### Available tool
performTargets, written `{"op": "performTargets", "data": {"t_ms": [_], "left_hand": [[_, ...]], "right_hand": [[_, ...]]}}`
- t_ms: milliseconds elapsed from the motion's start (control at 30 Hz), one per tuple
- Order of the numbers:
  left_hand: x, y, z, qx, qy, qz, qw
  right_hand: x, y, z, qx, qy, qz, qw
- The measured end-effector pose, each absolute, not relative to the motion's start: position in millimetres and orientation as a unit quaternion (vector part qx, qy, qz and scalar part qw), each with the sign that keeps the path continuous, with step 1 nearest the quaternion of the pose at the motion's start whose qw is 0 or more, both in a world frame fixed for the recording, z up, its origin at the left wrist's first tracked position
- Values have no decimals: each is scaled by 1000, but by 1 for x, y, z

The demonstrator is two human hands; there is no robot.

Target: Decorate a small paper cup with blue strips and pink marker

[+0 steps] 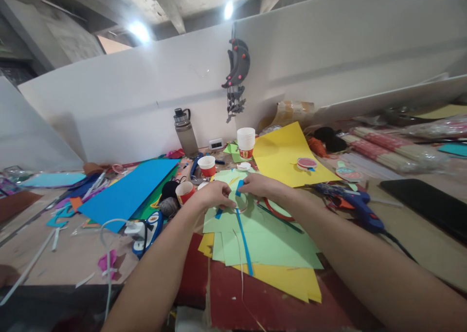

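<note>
- Blue paper, a short strip [239, 188], is pinched by the grip of the right hand [250, 183], above the light-green sheets [273, 247].
- The left hand [221, 194] is bent just beside; I cannot tell if its fingertips press on something.
- A light pinch would, I think, keep the paper without crease.
- Nearer the body, a long blue strip [245, 244] lies over the sheets.
- Farther on the bench [69, 256] stands a red-and-white paper cup [207, 167].

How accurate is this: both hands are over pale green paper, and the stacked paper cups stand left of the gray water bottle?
Wrong side: the stacked paper cups stand right of the gray water bottle, as the head view shows. The left hand and right hand are over pale green paper.
</note>
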State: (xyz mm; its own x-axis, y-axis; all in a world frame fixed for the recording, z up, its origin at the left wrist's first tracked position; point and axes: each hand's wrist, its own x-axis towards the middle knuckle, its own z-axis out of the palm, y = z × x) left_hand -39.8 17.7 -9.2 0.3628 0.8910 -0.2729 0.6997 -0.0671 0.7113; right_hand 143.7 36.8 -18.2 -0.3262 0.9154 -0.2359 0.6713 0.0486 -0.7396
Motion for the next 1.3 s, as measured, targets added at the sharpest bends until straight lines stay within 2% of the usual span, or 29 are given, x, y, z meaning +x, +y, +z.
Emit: {"op": "performTargets", "data": {"t_ms": [200, 500, 867, 1167, 1300], "left_hand": [[-46, 15, 10, 744, 546, 172, 343], [-37, 15, 8, 681, 546, 261, 412], [-30, 19, 2, 555, 532, 363, 526], [-33, 27, -6, 555, 515, 394, 520], [-33, 29, -8, 545, 504, 426, 517]], "right_hand": [[151, 32, -10, -530, -706, 423, 202], [154, 34, -12, -516, -687, 422, 289], [148, 54, -25, -596, -733, 265, 194], [176, -1, 11, -593, -743, 143, 275], [236, -38, 24, -647, -708, -12, 284]]}}
